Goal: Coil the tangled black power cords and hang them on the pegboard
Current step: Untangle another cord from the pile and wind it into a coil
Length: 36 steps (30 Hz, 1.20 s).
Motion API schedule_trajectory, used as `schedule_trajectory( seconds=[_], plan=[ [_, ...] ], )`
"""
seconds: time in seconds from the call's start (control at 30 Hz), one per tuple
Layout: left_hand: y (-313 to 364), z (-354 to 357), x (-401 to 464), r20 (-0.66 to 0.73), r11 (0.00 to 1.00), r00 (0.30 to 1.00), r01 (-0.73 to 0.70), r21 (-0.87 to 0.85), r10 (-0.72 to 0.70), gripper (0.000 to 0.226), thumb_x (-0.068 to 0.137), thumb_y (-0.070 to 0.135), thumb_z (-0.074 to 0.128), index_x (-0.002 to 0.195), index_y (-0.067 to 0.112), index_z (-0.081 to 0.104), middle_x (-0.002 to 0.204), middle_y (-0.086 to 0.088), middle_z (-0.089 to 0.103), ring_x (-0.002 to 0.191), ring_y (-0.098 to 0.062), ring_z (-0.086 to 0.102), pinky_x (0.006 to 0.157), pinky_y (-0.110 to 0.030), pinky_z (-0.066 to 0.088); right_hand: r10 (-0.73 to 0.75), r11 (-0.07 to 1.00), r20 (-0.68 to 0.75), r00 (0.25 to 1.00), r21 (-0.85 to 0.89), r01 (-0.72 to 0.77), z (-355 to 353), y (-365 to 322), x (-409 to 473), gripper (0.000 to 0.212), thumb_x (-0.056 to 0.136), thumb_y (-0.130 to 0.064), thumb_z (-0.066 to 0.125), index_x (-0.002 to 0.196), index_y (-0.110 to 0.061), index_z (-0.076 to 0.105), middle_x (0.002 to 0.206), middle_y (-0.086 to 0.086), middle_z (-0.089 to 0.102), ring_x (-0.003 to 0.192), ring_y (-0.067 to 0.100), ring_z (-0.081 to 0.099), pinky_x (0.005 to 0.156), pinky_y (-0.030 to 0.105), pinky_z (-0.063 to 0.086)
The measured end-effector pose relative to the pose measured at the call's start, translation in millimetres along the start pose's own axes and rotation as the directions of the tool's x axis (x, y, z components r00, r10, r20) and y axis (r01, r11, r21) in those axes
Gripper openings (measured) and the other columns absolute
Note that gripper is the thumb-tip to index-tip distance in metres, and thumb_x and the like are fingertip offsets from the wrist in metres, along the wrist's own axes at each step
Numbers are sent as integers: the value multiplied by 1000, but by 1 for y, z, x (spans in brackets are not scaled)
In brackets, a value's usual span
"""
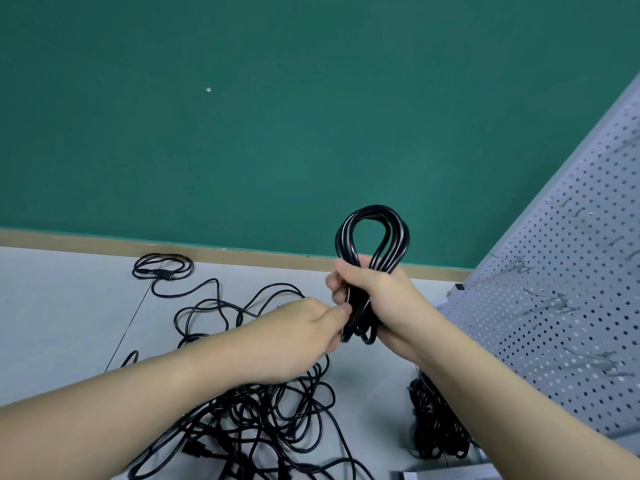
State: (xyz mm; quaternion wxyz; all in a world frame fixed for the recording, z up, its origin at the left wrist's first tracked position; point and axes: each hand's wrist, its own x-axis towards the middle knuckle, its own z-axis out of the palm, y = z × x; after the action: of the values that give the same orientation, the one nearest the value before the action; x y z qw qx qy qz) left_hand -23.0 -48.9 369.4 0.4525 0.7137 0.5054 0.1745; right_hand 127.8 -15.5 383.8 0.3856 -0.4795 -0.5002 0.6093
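Two bare forearms in view, both entering from bottom edge of frame. No sleeves, no gloves on visible length of either arm. No watch, bracelet or ring seen.

Left hand [304, 327]: centre of frame, back of hand toward camera, knuckles visible, thumbnail short and unpainted.

Right hand [377, 299]: just right of centre, thumb side toward camera, nails short where visible.

Right forearm runs from lower right corner; left forearm from lower left edge. Wide-angle lens enlarges both near bottom edge.
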Motion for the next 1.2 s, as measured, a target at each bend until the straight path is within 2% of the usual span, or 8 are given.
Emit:
schedule_trajectory(
  seconds=[0.17,0.37,0.7,0.97,1.0,1.03,1.07,1.2],
  plan=[
    [-15,-1,-1,71,995,992,101,21,-103,59,106,59,18,83,21,57,63,7,58,69,-17,59,70,-30,46,-1,858,83,997,512,-42,-19,-17,8,22,98,-10,53,78,-14,48,63,-3,39,55,13,51,61,29,53],
    [-23,-4,-2,234,917,930,190,350,-282,68,102,65,4,88,19,51,78,2,59,75,-15,53,69,-22,39,-72,788,16,997,614,47,-50,-23,14,12,89,-11,56,82,-15,47,70,-4,30,54,10,30,56,24,34],
    [9,-55,-18,-93,859,996,62,508,-17,47,106,48,37,75,14,44,60,4,42,56,-15,39,59,-33,37,17,899,-37,999,438,1,-69,-19,18,30,100,-38,57,98,-8,56,71,-1,35,55,12,30,54,24,30],
    [35,-55,-27,64,897,981,-193,397,183,27,107,33,39,91,32,60,55,15,44,51,-2,37,52,-19,33,92,980,36,995,174,-97,-39,-8,15,72,76,-70,72,110,-8,58,70,-3,38,55,11,31,51,24,36],
    [37,-53,-24,75,896,973,-230,380,218,27,108,30,40,91,30,61,63,10,63,51,0,30,51,-17,33,92,986,80,993,129,-102,-34,-6,14,79,67,-76,76,106,-9,60,70,-3,38,56,12,31,53,25,32],
    [39,-52,-22,74,894,964,-264,363,255,26,108,28,42,91,28,62,75,38,25,55,3,22,52,-16,34,81,993,138,987,70,-91,-30,-4,13,81,59,-82,77,96,-12,63,68,-4,38,56,12,30,55,27,27],
    [38,-51,-18,61,889,954,-297,348,294,25,108,27,45,92,26,64,53,22,37,53,-2,31,54,-22,38,68,998,198,978,5,-70,-26,-3,12,79,54,-88,76,84,-16,63,65,-4,40,55,13,30,57,28,23],
    [27,-53,-5,-65,891,926,-338,302,373,19,104,28,54,91,25,67,75,16,67,68,-9,57,65,-27,46,100,995,390,915,-32,-95,-14,3,5,88,49,-86,80,94,-15,56,70,-4,33,59,10,27,55,24,24]
  ],
)
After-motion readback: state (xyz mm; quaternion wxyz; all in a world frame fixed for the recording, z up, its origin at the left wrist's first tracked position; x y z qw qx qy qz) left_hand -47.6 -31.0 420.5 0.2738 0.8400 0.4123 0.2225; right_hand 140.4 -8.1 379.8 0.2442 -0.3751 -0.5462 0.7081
